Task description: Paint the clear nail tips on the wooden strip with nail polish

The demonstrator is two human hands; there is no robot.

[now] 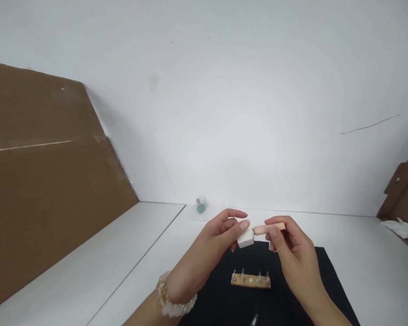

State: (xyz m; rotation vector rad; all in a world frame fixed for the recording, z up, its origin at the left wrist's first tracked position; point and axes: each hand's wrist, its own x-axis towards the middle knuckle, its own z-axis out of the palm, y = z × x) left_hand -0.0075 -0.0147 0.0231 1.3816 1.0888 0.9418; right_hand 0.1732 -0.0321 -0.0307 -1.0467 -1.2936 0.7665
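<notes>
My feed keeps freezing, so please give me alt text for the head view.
The left hand holds a white block; the right hand holds a peach stick, its metal end right beside the block. Below, a tan strip with small upright pegs lies on a black mat; a teal bottle stands farther back.

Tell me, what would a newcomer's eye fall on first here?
Likely the left hand holding a white block, and the right hand gripping a peach-coloured stick whose metal tip points toward the block, above a black mat. Below them on the mat lies a yellowish strip with upright pegs. A pale beaded bracelet rings the left wrist.
</notes>
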